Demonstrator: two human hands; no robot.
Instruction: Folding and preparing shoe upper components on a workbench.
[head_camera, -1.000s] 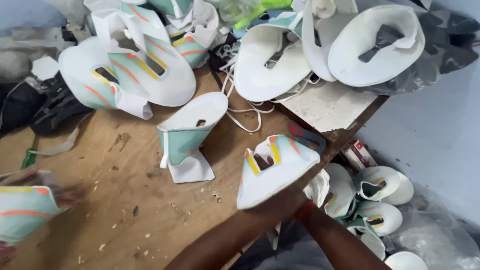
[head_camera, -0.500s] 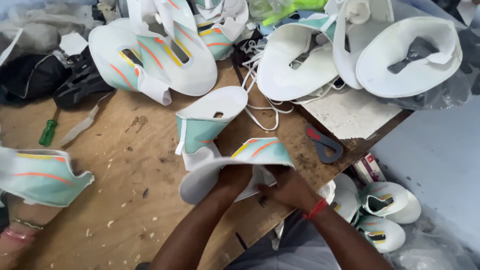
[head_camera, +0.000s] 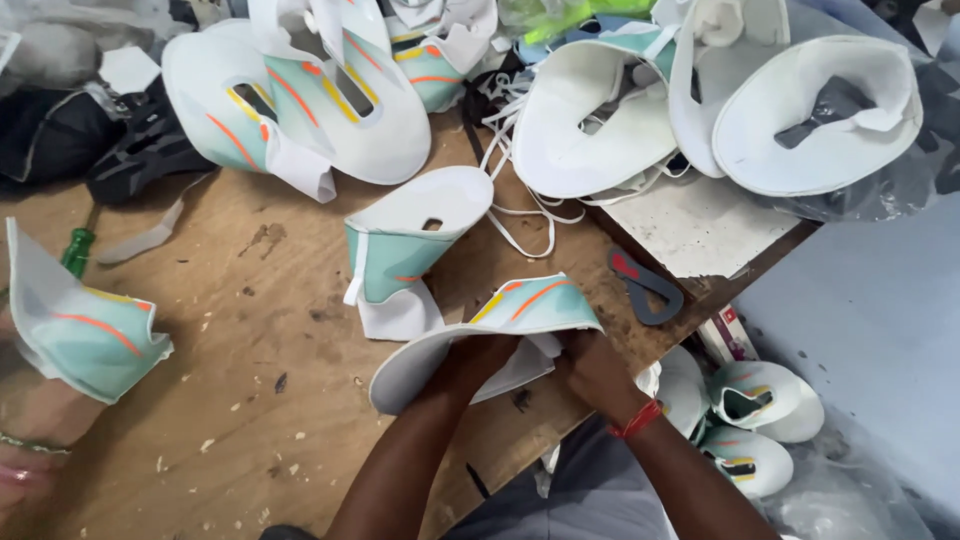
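Gripping the mint shoe upper (head_camera: 500, 325) at its near edge, left hand (head_camera: 480, 358) and right hand (head_camera: 592, 368) bend it; it looks light and floppy.

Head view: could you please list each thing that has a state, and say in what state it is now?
Left hand: gripping the mint shoe upper from below.
Right hand: gripping the same upper at its right edge.
Mint shoe upper: held, bent into a curve.
Standing upper: upright on the wooden table, untouched.
Grey scissors: lying flat, closed.
Green screwdriver: lying flat, partly hidden.
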